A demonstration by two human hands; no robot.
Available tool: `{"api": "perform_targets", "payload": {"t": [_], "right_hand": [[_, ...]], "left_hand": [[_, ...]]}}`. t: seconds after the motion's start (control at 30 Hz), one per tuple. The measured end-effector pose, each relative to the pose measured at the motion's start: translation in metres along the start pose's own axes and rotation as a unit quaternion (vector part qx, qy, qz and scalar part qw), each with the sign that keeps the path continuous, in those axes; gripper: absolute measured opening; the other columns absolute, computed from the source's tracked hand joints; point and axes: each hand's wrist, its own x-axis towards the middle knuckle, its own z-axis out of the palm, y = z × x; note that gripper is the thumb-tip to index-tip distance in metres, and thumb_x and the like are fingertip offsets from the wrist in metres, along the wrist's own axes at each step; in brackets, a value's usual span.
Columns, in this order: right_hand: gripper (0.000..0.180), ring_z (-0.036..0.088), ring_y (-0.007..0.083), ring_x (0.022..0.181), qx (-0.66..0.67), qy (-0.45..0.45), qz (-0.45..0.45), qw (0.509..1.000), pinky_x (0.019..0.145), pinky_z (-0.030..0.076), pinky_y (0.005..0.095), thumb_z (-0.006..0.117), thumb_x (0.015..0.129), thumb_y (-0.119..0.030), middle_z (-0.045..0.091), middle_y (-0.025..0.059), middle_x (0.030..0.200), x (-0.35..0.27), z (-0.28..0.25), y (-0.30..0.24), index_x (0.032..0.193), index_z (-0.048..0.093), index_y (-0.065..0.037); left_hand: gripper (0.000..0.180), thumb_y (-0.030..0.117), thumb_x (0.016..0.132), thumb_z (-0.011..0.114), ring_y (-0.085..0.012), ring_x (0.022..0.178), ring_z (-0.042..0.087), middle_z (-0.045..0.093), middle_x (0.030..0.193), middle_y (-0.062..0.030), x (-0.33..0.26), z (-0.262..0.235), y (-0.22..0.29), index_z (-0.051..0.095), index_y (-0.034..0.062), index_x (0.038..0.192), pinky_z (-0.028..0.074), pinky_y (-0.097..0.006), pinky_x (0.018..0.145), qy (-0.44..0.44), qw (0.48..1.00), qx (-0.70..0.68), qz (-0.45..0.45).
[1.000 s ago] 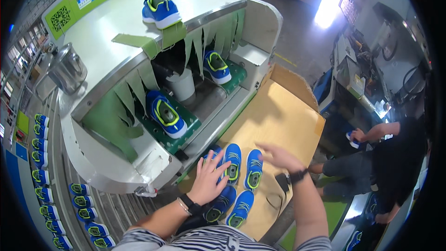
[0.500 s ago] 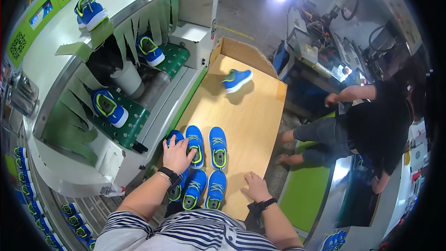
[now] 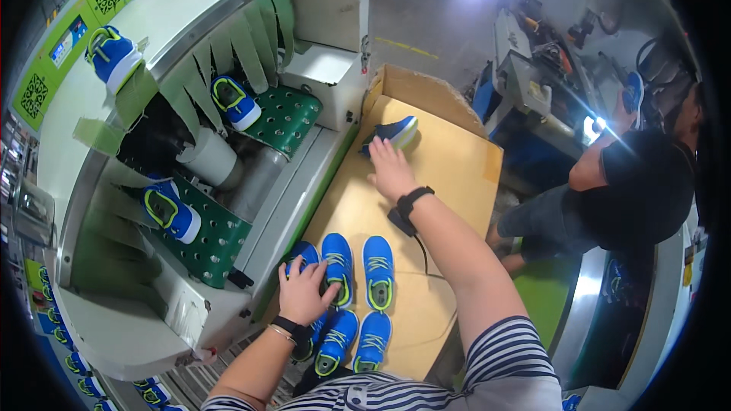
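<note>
Head view: a pale wooden tabletop [image 3: 442, 175] is bordered at its far end by a raised cardboard edge [image 3: 430, 90]. Near that end, a lone blue shoe [image 3: 407, 134] with a white sole is set down, its sole side turned to the right. It is partly covered by the right hand [image 3: 394, 173], whose fingers are extended and slightly apart; whether the shoe is touched cannot be told. At the near end, six blue shoes [image 3: 378, 255] are arranged in two rows of three. The left ones are partly hidden by the left hand [image 3: 304, 297], whose fingers are spread apart over them, with the thumb laid at the opening of the far row's middle shoe. A black band [image 3: 413, 202] is worn on each wrist.

To the left, a white machine [image 3: 114, 342] is hung with green flaps [image 3: 263, 38]. One shoe is carried on each of its two perforated green belts [image 3: 297, 118], and another shoe [image 3: 114, 53] is perched on its top. At the right, a blue shoe is held up by a co-worker [image 3: 647, 190] in a dark top.
</note>
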Motion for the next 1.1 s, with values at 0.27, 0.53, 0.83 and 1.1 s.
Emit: {"api": "perform_targets", "payload": {"t": [0.27, 0.53, 0.83, 1.1], "right_hand": [[0.098, 0.037, 0.0382, 0.140, 0.194, -0.009, 0.299, 0.934, 0.121, 0.023, 0.0506, 0.081, 0.077, -0.054, 0.037, 0.0272, 0.150, -0.047, 0.034, 0.030, 0.144, 0.036, 0.001], [0.120, 0.036, 0.0367, 0.143, 0.459, 0.154, 0.442, 0.755, 0.117, 0.034, 0.0416, 0.083, 0.074, -0.029, 0.028, 0.0270, 0.156, -0.007, 0.062, 0.049, 0.159, 0.002, -0.004], [0.077, 0.065, 0.0334, 0.105, 0.482, 0.116, 0.373, 0.784, 0.076, 0.062, 0.0448, 0.069, 0.085, -0.014, 0.057, 0.0200, 0.128, -0.021, 0.049, 0.101, 0.152, 0.032, -0.015], [0.062, 0.068, 0.0221, 0.094, 0.573, 0.014, 0.368, 0.732, 0.080, 0.058, 0.0360, 0.061, 0.088, -0.005, 0.067, 0.0151, 0.109, -0.242, 0.003, 0.029, 0.147, 0.042, -0.006]], "left_hand": [[0.056, 0.047, 0.085, 0.070, -0.0370, 0.130, 0.048, 0.067, 0.122, -0.0088, 0.006, 0.001, 0.000, 0.066, 0.0123, 0.129, 0.027, -0.064, 0.111, 0.000, 1.000, -0.010, -0.006], [0.055, 0.046, 0.084, 0.071, -0.0373, 0.129, 0.049, 0.067, 0.120, -0.0079, 0.004, 0.001, 0.001, 0.066, 0.0123, 0.128, 0.028, -0.064, 0.111, 0.017, 1.000, -0.007, 0.003], [0.058, 0.049, 0.087, 0.067, -0.0380, 0.128, 0.049, 0.067, 0.115, -0.0111, -0.004, 0.007, -0.003, 0.064, 0.0119, 0.131, 0.029, -0.065, 0.110, 0.024, 1.000, 0.006, 0.019], [0.058, 0.048, 0.086, 0.067, -0.0369, 0.130, 0.046, 0.066, 0.117, -0.0115, -0.011, 0.014, -0.010, 0.064, 0.0126, 0.131, 0.027, -0.063, 0.113, 0.037, 0.999, -0.011, 0.015]]}}
